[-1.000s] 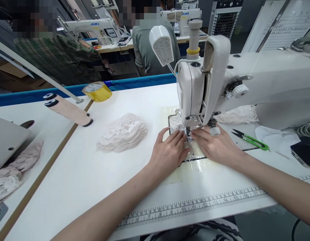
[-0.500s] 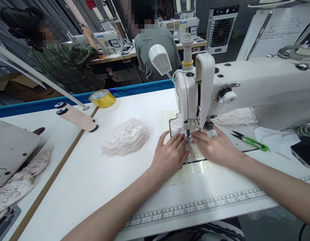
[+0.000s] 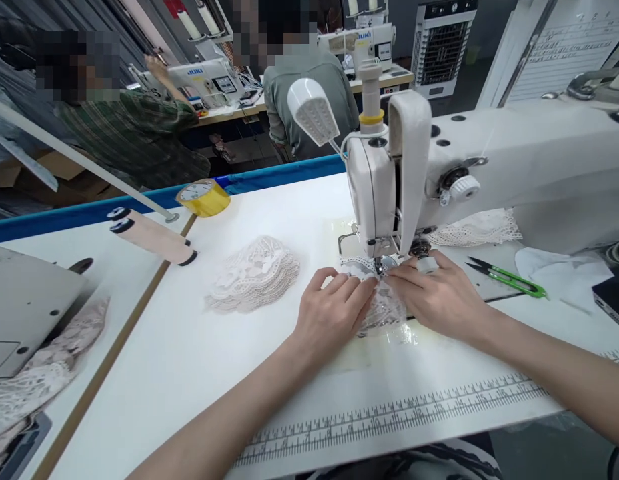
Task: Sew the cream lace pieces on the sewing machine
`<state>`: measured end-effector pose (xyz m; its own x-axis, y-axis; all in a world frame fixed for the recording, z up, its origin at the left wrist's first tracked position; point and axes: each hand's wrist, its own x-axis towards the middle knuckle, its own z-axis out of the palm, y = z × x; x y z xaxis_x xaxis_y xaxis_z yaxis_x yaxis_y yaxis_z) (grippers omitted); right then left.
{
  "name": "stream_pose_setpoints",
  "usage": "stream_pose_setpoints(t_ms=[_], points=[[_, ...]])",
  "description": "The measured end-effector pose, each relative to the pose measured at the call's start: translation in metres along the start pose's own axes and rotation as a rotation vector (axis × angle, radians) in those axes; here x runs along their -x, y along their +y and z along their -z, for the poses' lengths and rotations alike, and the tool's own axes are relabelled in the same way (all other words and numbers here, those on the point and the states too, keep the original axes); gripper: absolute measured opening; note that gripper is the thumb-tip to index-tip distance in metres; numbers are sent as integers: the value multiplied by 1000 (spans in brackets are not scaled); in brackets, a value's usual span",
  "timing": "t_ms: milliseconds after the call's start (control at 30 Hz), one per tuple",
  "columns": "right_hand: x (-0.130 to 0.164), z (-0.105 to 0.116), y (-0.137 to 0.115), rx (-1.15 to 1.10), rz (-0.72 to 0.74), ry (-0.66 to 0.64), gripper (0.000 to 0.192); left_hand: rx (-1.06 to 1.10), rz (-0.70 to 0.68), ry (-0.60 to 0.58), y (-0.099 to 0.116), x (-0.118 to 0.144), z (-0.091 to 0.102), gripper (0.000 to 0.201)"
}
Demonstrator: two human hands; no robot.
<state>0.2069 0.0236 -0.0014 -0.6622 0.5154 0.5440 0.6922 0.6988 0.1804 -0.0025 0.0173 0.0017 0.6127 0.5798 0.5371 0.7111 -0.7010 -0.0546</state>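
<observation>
A piece of white lace point(image 3: 388, 308) lies under the presser foot point(image 3: 378, 266) of a white sewing machine point(image 3: 372, 193), part of it spread in front of the needle. My left hand point(image 3: 328, 308) grips its left side with curled fingers; the thumb is hidden. From the right, my right hand point(image 3: 439, 293) reaches in beside the foot, fingers pressed together on the lace edge. A layered stack of lace pieces point(image 3: 254, 273) rests to the left of my hands. More lace point(image 3: 477, 228) lies behind the machine head.
Green-handled thread snips point(image 3: 509, 277) and a dark phone point(image 3: 612, 297) lie on the right. Left are two thread cones point(image 3: 154, 240) and yellow tape point(image 3: 204, 198). A printed ruler point(image 3: 389, 421) runs along the front edge. Two people sit at machines beyond the blue-edged table.
The lace now shows in front of the needle, where the bare plate was visible. My left fingers have curled in, and my right hand has shifted slightly right.
</observation>
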Motion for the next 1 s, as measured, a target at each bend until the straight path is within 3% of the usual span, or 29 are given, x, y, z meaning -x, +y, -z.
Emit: stream_pose_setpoints(t_ms=[167,367,633,1000], points=[[2,-2,-8,-132,-5,-64,29,144,-16,-90,-7,2,-8,25],[4,-8,-5,-55,-111,-202,27,174,53,-179,3,2,-6,26],[4,-9,2,61,-87,-229,35,3,16,-135,12,6,-9,32],[4,-8,2,129,-56,-222,36,-27,1,-146,11,6,-8,34]])
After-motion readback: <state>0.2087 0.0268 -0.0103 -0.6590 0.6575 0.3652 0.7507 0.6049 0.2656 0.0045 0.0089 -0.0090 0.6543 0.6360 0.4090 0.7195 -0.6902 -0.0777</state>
